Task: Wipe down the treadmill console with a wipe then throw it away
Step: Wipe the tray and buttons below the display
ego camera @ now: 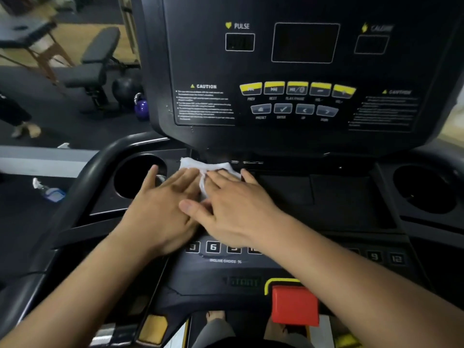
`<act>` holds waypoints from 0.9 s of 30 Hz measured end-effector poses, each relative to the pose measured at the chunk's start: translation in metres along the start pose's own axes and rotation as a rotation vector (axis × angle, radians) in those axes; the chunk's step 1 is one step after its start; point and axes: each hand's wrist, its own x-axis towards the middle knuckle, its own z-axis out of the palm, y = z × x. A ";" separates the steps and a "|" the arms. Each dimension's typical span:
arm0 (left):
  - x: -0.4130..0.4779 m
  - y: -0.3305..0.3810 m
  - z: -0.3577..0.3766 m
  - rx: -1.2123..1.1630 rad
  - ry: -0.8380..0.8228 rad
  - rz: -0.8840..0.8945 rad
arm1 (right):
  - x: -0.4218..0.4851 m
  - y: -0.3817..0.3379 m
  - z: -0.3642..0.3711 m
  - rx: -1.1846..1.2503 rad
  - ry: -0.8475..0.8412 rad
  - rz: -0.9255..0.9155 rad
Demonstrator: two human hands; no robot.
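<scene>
The left hand (160, 204) lies flat with its fingers straight and slightly spread, the fingertips pressing on the left part of a crumpled white paper wipe (198, 167). The right hand (236, 207) lies just beside it at 3 o'clock, also flat with straight fingers, pressing on the right part of the wipe. Its thumb reaches over to touch the edge of the left hand. Neither hand curls round the wipe; both hold it down with flat fingers. The wipe rests on the lower shelf of the black plastic treadmill console (200, 46), right under the upright display panel, and most of it is hidden beneath the fingers. At 9 o'clock from the wipe, just beside the left hand's little finger, sits a round black cup holder (135, 177). A second round cup holder (424, 187) lies well apart at 3 o'clock. At 12 o'clock on the panel runs a row of yellow-topped buttons (296, 87). At 6 o'clock from the hands, white-outlined number keys (213, 246) peek out under the wrists, and farther down sits a red rectangular stop button (295, 305). On the dark floor at 10 o'clock stand a purple kettlebell (141, 109) and a black padded weight bench (93, 64).
</scene>
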 end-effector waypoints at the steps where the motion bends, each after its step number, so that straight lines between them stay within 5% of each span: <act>1: 0.004 0.006 -0.003 -0.011 0.002 -0.011 | -0.004 0.005 -0.001 -0.004 -0.004 0.008; 18: 0.018 0.036 0.003 0.011 0.071 0.112 | -0.027 0.031 -0.007 -0.031 -0.035 0.062; 27: -0.021 0.018 -0.018 0.058 0.032 0.181 | -0.034 0.008 -0.002 0.019 -0.086 -0.115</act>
